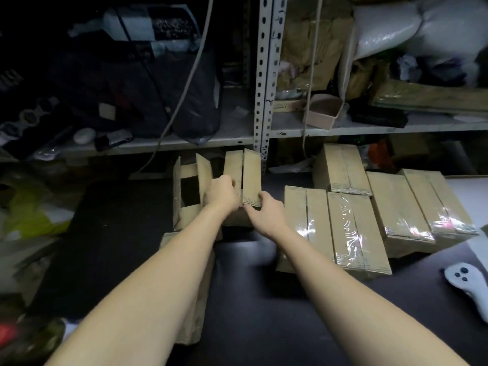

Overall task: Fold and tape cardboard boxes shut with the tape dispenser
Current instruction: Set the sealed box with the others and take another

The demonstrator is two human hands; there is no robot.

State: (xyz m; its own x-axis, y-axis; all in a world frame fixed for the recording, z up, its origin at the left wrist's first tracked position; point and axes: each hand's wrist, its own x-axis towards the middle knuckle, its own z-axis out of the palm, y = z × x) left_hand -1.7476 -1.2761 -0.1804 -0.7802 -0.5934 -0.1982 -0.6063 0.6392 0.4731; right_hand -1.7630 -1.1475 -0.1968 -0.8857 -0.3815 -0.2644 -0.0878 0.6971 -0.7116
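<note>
A packing storeroom: slotted metal shelving at twelve o'clock crammed with bags, taped cardboard boxes piled at three o'clock.

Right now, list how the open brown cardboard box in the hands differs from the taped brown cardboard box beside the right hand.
The open brown cardboard box has flaps standing apart, unsealed; the taped brown cardboard box has flaps shut flat under glossy tape. The open box is gripped by the left hand and right hand; the taped one lies flat, untouched. Both are plain brown cardboard.
</note>
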